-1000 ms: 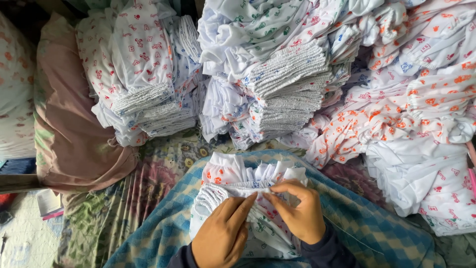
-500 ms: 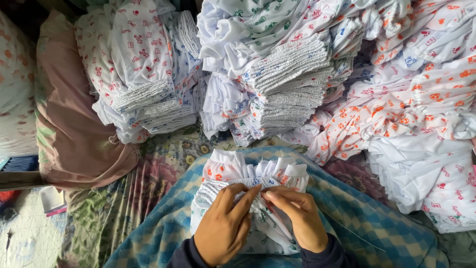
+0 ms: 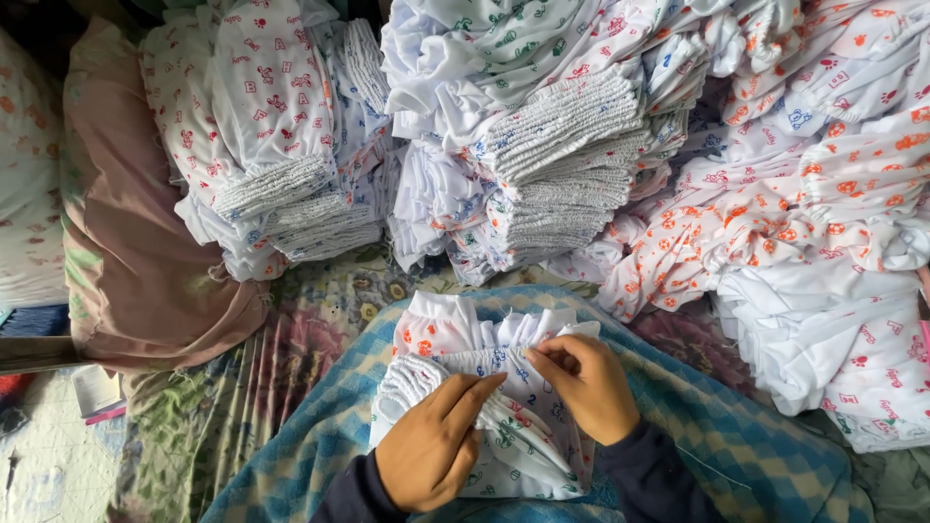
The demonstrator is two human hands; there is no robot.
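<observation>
hands (image 3: 523,412): 2 | garment stacks (image 3: 407,155): 2 | pillows (image 3: 136,232): 1 | checked blanket (image 3: 736,436): 1
</observation>
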